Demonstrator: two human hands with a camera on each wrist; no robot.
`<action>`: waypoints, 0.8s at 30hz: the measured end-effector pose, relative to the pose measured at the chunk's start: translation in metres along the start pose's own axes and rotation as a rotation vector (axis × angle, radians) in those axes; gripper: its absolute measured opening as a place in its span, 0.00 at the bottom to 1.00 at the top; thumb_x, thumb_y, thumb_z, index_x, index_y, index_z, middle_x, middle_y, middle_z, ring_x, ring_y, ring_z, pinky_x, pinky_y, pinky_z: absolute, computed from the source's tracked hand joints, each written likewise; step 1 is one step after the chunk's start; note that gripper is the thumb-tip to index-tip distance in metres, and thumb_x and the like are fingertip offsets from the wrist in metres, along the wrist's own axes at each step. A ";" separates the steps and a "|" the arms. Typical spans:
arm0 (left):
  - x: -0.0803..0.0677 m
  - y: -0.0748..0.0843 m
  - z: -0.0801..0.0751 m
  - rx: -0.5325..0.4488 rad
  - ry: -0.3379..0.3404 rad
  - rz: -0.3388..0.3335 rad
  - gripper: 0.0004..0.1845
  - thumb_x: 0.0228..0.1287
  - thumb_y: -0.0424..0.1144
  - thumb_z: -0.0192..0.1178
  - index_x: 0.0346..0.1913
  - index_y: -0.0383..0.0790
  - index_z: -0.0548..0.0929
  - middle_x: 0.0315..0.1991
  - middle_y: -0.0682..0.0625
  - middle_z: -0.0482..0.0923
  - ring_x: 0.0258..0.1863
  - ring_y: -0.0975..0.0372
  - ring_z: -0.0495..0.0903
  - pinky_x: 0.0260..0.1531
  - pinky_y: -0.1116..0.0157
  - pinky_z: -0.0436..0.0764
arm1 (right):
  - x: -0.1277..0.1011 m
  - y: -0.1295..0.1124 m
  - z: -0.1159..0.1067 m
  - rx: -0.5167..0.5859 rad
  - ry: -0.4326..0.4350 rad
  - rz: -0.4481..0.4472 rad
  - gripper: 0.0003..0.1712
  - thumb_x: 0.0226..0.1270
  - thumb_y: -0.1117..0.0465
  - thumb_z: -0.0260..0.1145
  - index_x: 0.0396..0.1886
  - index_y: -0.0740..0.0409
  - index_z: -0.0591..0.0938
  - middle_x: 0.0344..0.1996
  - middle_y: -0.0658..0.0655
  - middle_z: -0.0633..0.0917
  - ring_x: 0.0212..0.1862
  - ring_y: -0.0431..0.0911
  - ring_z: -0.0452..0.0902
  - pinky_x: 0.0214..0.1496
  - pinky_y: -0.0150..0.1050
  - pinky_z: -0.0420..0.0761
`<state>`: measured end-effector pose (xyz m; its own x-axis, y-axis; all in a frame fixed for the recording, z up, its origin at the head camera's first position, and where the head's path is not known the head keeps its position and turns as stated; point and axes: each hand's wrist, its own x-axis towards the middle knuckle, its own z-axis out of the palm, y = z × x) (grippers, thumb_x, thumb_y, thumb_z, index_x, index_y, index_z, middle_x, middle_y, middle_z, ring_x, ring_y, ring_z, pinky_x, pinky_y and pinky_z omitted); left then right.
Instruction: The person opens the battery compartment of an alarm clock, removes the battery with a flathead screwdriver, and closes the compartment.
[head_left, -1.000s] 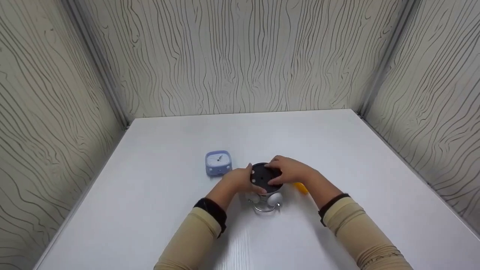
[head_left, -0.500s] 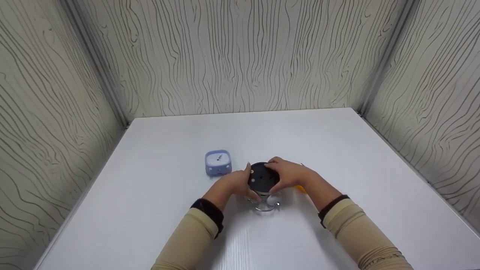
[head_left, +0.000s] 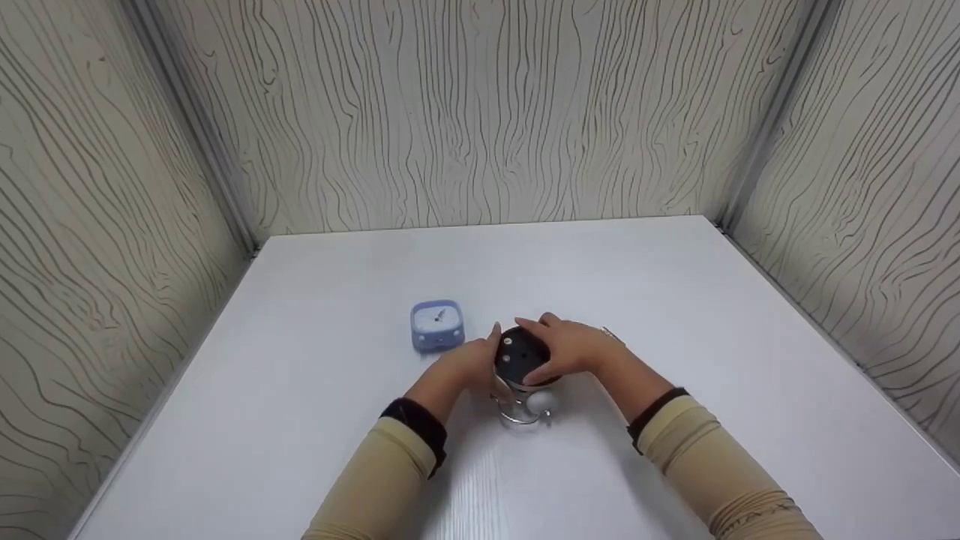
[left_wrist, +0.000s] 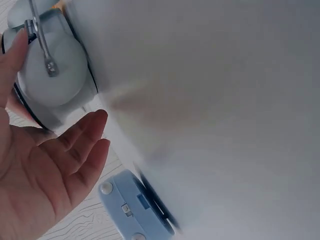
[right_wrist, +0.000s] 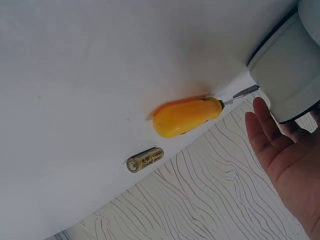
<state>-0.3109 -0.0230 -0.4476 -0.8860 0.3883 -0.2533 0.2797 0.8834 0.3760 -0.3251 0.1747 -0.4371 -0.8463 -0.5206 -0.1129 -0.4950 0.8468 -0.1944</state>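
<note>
Left hand (head_left: 466, 367) flat against side of round clock (head_left: 523, 358), fingers straight. Right hand (head_left: 571, 346) cups clock's other side, fingers curved over black back. Clock on white table (head_left: 300, 420), face down. Blue clock (head_left: 436, 325) near left. Yellow screwdriver (right_wrist: 187, 116), battery (right_wrist: 145, 159) near right.

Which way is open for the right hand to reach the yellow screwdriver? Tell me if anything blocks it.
Probably yes. The yellow screwdriver lies bare on the white table just beside the right hand, with only a small battery nearby. But that hand rests on the round alarm clock and must let go first.
</note>
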 end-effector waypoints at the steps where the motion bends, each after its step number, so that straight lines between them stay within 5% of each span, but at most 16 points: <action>1: 0.000 -0.001 -0.001 -0.005 0.004 -0.002 0.66 0.36 0.55 0.74 0.72 0.42 0.40 0.63 0.40 0.66 0.61 0.54 0.67 0.59 0.60 0.66 | 0.000 0.000 -0.001 -0.008 -0.002 0.017 0.58 0.36 0.24 0.64 0.70 0.36 0.57 0.51 0.53 0.70 0.49 0.47 0.72 0.49 0.46 0.75; 9: 0.001 -0.012 -0.006 0.007 0.041 -0.011 0.61 0.35 0.55 0.74 0.72 0.45 0.48 0.63 0.39 0.65 0.62 0.51 0.65 0.60 0.57 0.65 | 0.000 0.003 -0.006 -0.031 -0.035 0.087 0.53 0.42 0.24 0.58 0.69 0.38 0.59 0.60 0.65 0.68 0.57 0.57 0.70 0.54 0.54 0.72; 16: 0.003 -0.018 -0.008 -0.008 0.073 -0.054 0.58 0.37 0.57 0.73 0.71 0.45 0.52 0.63 0.40 0.66 0.62 0.51 0.65 0.60 0.56 0.65 | 0.001 0.006 -0.008 -0.093 -0.035 0.084 0.46 0.49 0.27 0.56 0.64 0.47 0.68 0.49 0.56 0.79 0.51 0.51 0.75 0.51 0.50 0.74; 24: 0.007 -0.021 -0.008 0.025 0.154 -0.115 0.44 0.44 0.52 0.70 0.66 0.42 0.64 0.60 0.43 0.70 0.59 0.51 0.69 0.59 0.56 0.67 | 0.000 0.003 -0.013 -0.082 -0.022 0.108 0.41 0.51 0.32 0.60 0.63 0.45 0.70 0.49 0.55 0.81 0.52 0.52 0.75 0.50 0.51 0.75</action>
<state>-0.3262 -0.0406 -0.4496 -0.9581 0.2419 -0.1534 0.1812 0.9266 0.3294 -0.3290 0.1793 -0.4250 -0.8916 -0.4270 -0.1504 -0.4161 0.9039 -0.0994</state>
